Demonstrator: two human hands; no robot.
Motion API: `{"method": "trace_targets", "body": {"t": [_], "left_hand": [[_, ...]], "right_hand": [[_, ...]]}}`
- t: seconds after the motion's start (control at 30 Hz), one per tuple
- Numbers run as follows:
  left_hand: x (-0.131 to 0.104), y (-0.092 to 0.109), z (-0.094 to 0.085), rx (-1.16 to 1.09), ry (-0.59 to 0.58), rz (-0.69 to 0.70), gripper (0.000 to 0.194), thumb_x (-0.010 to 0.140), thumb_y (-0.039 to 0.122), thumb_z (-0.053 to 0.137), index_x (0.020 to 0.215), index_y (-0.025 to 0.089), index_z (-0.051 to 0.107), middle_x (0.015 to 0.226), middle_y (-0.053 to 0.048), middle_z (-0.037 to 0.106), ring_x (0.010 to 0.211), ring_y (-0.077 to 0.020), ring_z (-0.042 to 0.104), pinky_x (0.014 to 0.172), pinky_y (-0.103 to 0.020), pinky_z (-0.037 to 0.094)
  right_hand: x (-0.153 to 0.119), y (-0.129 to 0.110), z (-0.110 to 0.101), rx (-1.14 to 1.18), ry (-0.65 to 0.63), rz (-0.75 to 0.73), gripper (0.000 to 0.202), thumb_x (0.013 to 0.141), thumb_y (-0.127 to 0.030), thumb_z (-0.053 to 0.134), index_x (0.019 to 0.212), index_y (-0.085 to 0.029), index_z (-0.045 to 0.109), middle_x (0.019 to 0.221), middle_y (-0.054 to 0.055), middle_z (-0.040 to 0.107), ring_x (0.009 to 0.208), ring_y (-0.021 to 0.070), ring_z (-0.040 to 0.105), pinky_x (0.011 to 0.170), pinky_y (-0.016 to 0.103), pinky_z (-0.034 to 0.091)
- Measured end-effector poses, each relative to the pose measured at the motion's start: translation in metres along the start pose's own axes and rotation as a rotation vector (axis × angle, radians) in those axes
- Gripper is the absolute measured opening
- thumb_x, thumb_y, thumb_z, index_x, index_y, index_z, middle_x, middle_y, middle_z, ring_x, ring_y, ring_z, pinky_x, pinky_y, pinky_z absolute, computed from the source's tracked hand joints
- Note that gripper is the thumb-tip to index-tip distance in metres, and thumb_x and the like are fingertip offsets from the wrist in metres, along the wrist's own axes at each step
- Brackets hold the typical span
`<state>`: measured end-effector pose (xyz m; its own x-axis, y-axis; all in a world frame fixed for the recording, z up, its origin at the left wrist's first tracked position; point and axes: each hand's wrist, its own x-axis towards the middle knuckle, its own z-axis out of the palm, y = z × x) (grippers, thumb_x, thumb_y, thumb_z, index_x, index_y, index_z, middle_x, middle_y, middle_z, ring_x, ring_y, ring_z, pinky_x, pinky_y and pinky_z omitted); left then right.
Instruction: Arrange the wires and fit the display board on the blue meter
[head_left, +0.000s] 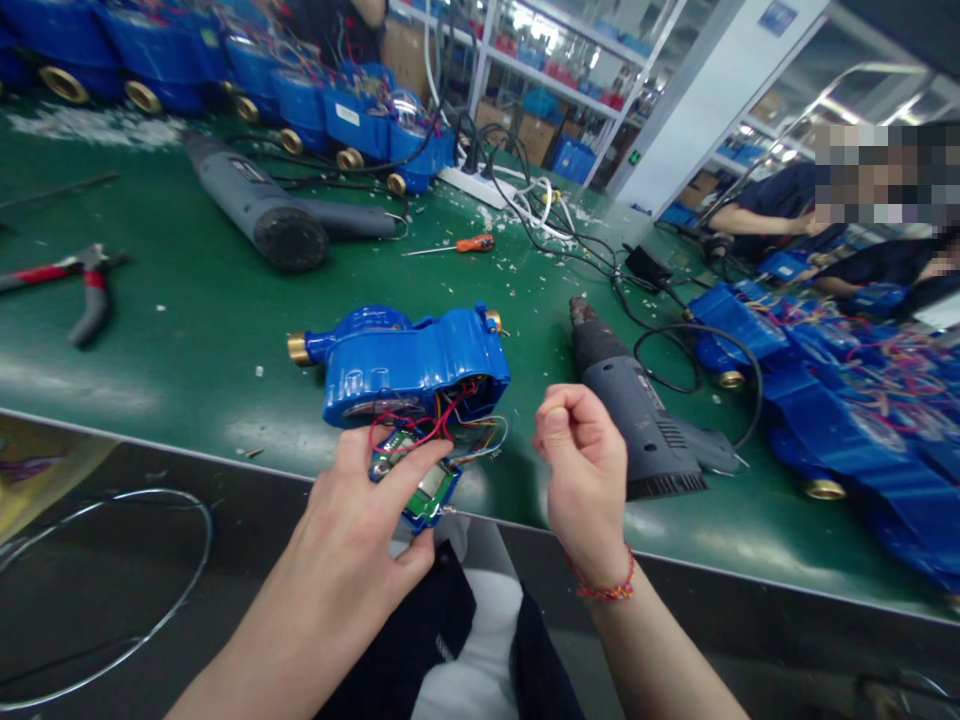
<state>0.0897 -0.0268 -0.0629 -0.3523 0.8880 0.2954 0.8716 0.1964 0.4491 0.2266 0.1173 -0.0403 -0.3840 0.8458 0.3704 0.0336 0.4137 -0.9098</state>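
Left fingers hold the circuit board between them.

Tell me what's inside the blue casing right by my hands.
Red wires and some paler ones show at the opening of the blue casing, leading toward the green circuit board in your left hand. Whatever sits deeper is covered by the casing.

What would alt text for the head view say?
The left hand holds a circuit board wired to a blue unit on a green bench; the right hand is curled nearby. A heat gun lies at right, pliers at left; another heat gun and a screwdriver lie behind.
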Motion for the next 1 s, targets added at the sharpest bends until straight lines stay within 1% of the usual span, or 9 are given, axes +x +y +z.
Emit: {"method": "trace_targets", "body": {"t": [0.1, 0.17, 0.23, 0.33, 0.43, 0.53, 0.77, 0.87, 1.0], "left_hand": [[-0.001, -0.003, 0.002, -0.036, 0.002, 0.009, 0.058, 0.073, 0.016, 0.060, 0.130, 0.031, 0.057, 0.124, -0.009, 0.036, 0.099, -0.0279, 0.060, 0.083, -0.043, 0.059], [-0.001, -0.004, 0.003, -0.044, 0.006, 0.027, 0.058, 0.074, 0.018, 0.059, 0.130, 0.031, 0.056, 0.124, -0.009, 0.037, 0.101, -0.0289, 0.060, 0.083, -0.044, 0.059], [-0.001, -0.004, 0.004, -0.047, 0.035, 0.035, 0.056, 0.075, 0.018, 0.057, 0.129, 0.030, 0.055, 0.123, -0.009, 0.038, 0.103, -0.0301, 0.059, 0.083, -0.045, 0.059], [-0.001, -0.003, 0.003, -0.053, 0.068, 0.047, 0.053, 0.076, 0.018, 0.055, 0.127, 0.029, 0.054, 0.123, -0.009, 0.039, 0.104, -0.0296, 0.059, 0.083, -0.045, 0.059], [0.000, -0.002, 0.001, -0.053, 0.046, 0.052, 0.053, 0.075, 0.018, 0.057, 0.127, 0.030, 0.054, 0.123, -0.009, 0.039, 0.102, -0.0284, 0.060, 0.082, -0.043, 0.060], [0.001, -0.002, 0.000, -0.067, 0.049, 0.060, 0.055, 0.075, 0.017, 0.057, 0.128, 0.031, 0.053, 0.122, -0.008, 0.039, 0.105, -0.0284, 0.059, 0.083, -0.042, 0.060], [0.001, -0.002, -0.001, -0.061, 0.068, 0.051, 0.054, 0.075, 0.016, 0.057, 0.127, 0.030, 0.055, 0.123, -0.008, 0.040, 0.107, -0.0284, 0.058, 0.087, -0.042, 0.059], [0.000, -0.003, -0.003, -0.042, 0.041, 0.038, 0.054, 0.075, 0.016, 0.059, 0.127, 0.030, 0.055, 0.123, -0.008, 0.039, 0.112, -0.0300, 0.057, 0.090, -0.043, 0.058], [0.000, -0.004, -0.005, -0.062, 0.046, 0.064, 0.051, 0.078, 0.016, 0.057, 0.127, 0.029, 0.053, 0.124, -0.009, 0.039, 0.115, -0.0290, 0.057, 0.091, -0.042, 0.058]], "right_hand": [[-0.004, 0.003, -0.014, -0.178, 0.064, -0.059, 0.034, 0.098, -0.026, 0.046, 0.064, -0.021, 0.045, 0.063, -0.002, 0.043, 0.058, 0.0129, 0.040, 0.054, 0.029, 0.032], [-0.008, 0.001, -0.019, -0.409, 0.020, -0.207, 0.024, 0.092, -0.019, 0.051, 0.068, -0.021, 0.048, 0.068, 0.000, 0.049, 0.066, 0.0158, 0.048, 0.061, 0.031, 0.038], [-0.012, -0.002, -0.017, -0.584, -0.084, -0.385, 0.008, 0.089, -0.015, 0.055, 0.086, -0.021, 0.059, 0.087, 0.005, 0.057, 0.085, 0.0209, 0.054, 0.075, 0.037, 0.045], [-0.013, -0.005, -0.009, -0.721, -0.233, -0.530, 0.015, 0.091, -0.017, 0.060, 0.105, -0.022, 0.066, 0.122, 0.011, 0.055, 0.115, 0.0279, 0.046, 0.097, 0.048, 0.041], [-0.011, -0.006, -0.001, -0.698, -0.263, -0.465, 0.009, 0.091, -0.016, 0.062, 0.089, -0.022, 0.068, 0.131, 0.010, 0.050, 0.123, 0.0300, 0.041, 0.103, 0.051, 0.037], [-0.014, -0.003, 0.007, -0.508, -0.226, -0.299, 0.011, 0.089, -0.015, 0.062, 0.082, -0.022, 0.068, 0.119, 0.009, 0.052, 0.119, 0.0275, 0.046, 0.099, 0.048, 0.039], [-0.020, 0.013, 0.012, 0.138, 0.072, 0.100, 0.009, 0.082, -0.024, 0.068, 0.074, -0.020, 0.068, 0.101, 0.006, 0.051, 0.108, 0.0214, 0.051, 0.087, 0.035, 0.045], [-0.013, 0.011, 0.001, 0.214, 0.190, 0.073, 0.017, 0.084, -0.025, 0.067, 0.069, -0.020, 0.063, 0.088, 0.003, 0.050, 0.093, 0.0176, 0.052, 0.079, 0.031, 0.043], [-0.014, 0.004, -0.008, -0.109, 0.073, -0.135, 0.014, 0.092, -0.020, 0.063, 0.079, -0.021, 0.069, 0.088, 0.002, 0.055, 0.090, 0.0171, 0.053, 0.080, 0.033, 0.042]]}}
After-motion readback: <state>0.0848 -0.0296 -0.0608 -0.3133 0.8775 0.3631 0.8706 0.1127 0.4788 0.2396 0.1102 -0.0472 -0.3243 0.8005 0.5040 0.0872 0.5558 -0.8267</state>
